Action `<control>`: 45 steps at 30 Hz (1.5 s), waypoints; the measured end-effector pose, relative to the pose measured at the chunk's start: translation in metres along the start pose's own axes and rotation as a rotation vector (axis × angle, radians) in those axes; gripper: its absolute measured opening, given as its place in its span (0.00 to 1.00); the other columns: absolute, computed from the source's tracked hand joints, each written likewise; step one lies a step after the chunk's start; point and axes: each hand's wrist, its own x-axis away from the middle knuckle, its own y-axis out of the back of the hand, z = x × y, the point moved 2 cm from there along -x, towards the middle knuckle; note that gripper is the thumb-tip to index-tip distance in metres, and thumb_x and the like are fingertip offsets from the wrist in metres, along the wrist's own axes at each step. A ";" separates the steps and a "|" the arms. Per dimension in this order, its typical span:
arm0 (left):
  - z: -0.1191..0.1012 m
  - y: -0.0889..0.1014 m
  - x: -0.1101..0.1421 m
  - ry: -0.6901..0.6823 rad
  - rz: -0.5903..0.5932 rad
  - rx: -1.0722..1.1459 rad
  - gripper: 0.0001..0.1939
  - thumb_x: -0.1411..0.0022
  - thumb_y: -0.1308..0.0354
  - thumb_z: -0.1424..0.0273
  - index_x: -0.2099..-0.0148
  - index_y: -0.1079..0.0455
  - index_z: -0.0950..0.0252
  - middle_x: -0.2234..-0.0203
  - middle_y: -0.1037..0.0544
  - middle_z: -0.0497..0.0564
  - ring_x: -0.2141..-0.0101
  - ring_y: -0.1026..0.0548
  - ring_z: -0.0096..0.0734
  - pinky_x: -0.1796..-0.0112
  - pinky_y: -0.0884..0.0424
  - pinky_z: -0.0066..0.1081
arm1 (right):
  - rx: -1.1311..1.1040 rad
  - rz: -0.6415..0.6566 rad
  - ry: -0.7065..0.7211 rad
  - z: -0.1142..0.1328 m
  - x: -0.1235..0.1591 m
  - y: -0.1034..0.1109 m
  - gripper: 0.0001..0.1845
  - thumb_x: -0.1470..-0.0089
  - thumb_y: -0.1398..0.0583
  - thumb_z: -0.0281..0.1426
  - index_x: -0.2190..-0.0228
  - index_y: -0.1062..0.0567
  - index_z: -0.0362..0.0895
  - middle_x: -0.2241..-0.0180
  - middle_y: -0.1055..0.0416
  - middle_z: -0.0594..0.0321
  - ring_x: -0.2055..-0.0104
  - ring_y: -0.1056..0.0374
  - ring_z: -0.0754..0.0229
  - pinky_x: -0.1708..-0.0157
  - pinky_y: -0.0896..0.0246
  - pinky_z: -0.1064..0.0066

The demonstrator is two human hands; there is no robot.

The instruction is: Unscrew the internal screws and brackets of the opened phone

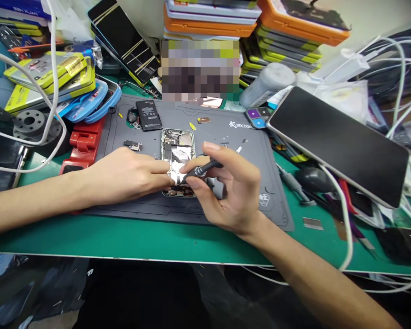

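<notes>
On the grey work mat [116,178] lies an opened phone [178,155], its inner parts and a white patch exposed. My left hand [130,171] comes in from the left, its fingertips pressed together and holding the phone at its left side. In my right hand [231,187] is a dark screwdriver [202,170], pinched between thumb and fingers, its tip pointing down into the lower half of the phone. The exact spot under the tip is hidden by my fingers. Above the phone rests a black battery [148,115]. A small loose phone part [133,145] lies to the left.
A large dark-screened phone [340,141] leans over cables and tools at the right. Red clamp [85,139] and yellow boxes [50,75] crowd the left. Orange cases [208,25] are stacked behind. A grey bottle [267,84] lies behind the mat. White cables hang at both sides.
</notes>
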 end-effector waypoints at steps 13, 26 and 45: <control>-0.003 0.007 -0.001 -0.081 -0.046 0.022 0.14 0.20 0.52 0.65 0.50 0.24 0.60 0.58 0.20 0.47 0.71 0.27 0.22 0.75 0.44 0.29 | 0.003 -0.072 -0.033 0.006 -0.005 -0.002 0.33 0.33 0.41 0.30 0.34 0.44 0.63 0.45 0.28 0.57 0.62 0.19 0.58 0.69 0.17 0.63; 0.002 0.004 0.000 -0.058 0.027 0.027 0.13 0.22 0.49 0.69 0.51 0.22 0.59 0.60 0.20 0.47 0.71 0.28 0.23 0.74 0.42 0.27 | 0.115 -0.252 -0.088 0.007 -0.004 0.010 0.25 0.34 0.45 0.32 0.38 0.35 0.58 0.43 0.29 0.56 0.75 0.30 0.65 0.76 0.27 0.61; 0.003 0.006 0.003 -0.031 -0.075 -0.004 0.13 0.21 0.51 0.66 0.48 0.24 0.60 0.57 0.20 0.49 0.69 0.24 0.23 0.72 0.37 0.25 | 0.390 0.095 -0.111 0.006 -0.009 0.010 0.17 0.40 0.39 0.22 0.51 0.25 0.49 0.65 0.20 0.66 0.74 0.29 0.65 0.76 0.36 0.72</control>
